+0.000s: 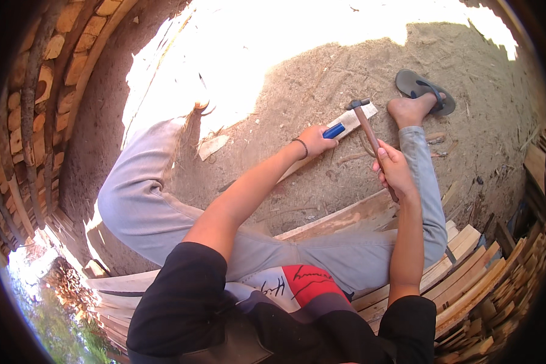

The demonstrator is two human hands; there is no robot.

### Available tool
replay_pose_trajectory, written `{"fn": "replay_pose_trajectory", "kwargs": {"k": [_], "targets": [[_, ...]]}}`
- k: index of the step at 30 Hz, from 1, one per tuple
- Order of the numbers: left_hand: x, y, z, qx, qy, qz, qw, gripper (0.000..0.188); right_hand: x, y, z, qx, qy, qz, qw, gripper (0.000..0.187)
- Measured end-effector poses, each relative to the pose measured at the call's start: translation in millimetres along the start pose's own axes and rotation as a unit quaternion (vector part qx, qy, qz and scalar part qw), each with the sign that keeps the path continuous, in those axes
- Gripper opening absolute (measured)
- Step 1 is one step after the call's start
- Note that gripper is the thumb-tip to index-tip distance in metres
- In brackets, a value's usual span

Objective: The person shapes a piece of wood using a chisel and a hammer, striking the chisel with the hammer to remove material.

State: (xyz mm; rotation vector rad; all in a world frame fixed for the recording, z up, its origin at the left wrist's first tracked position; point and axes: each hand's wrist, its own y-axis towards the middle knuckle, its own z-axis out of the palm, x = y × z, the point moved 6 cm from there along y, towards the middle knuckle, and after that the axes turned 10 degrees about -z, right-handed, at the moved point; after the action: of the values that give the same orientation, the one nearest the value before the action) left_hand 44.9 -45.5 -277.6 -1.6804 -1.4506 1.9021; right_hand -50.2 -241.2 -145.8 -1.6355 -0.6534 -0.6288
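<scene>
My left hand (pixel 316 141), with a dark bracelet at the wrist, is closed around a short blue object (pixel 333 131) whose kind I cannot make out. It is over a narrow pale wooden board (pixel 294 168) that slants away to the right, and the hand hides part of both. My right hand (pixel 396 170) grips the wooden handle of a hammer (pixel 367 128). The dark hammer head is at the board's far end; whether it touches the wood I cannot tell.
I sit on stacked planks (pixel 455 267), legs apart on sandy ground (pixel 321 79). My sandalled right foot (pixel 415 109) is close to the board's far end. Stacked wood (pixel 48 103) rises at the left. A flat wood scrap (pixel 212 146) lies near my left leg.
</scene>
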Motion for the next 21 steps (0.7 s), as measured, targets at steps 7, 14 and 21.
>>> {"fn": "replay_pose_trajectory", "kwargs": {"k": [7, 14, 21], "targets": [[3, 1, 2, 0.003, -0.022, -0.004, 1.000, 0.040, 0, -7, 1, 0.001, -0.039, -0.003, 0.999, 0.046], [7, 7, -1, 0.029, -0.036, -0.031, 0.998, 0.039, -4, -3, -11, -0.045, -0.018, -0.001, 0.999, 0.046], [9, 9, -2, 0.033, -0.042, -0.044, 0.998, 0.040, -12, 0, -9, -0.011, -0.014, 0.006, 1.000, 0.046]]}}
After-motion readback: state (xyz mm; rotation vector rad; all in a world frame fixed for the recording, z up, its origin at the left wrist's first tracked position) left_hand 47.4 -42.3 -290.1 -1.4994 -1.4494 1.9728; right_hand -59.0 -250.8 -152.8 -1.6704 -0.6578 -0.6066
